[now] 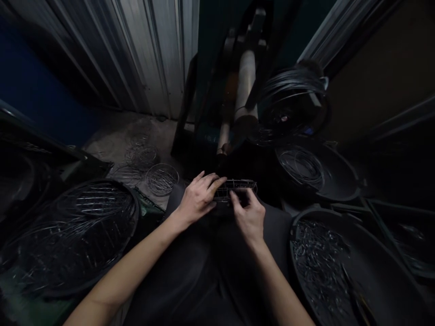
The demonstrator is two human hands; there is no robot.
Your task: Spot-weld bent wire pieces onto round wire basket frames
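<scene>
A small round wire basket rests between my hands, just above my lap in the head view. My left hand is closed over its left side, thumb and fingers gripping the wires. At the near right of the rim, my right hand is closed in a pinch against the wire frame. Whether a small piece sits between those right fingertips cannot be made out in the dim light. Beyond the wire basket stands a machine with a thick pale cylinder and a thinner rod below it.
A dark basin at the right holds small bent wire pieces and pliers. Behind it, another basin holds coiled wire. A basin at the left is heaped with wire grids. Round wire pieces lie on the floor.
</scene>
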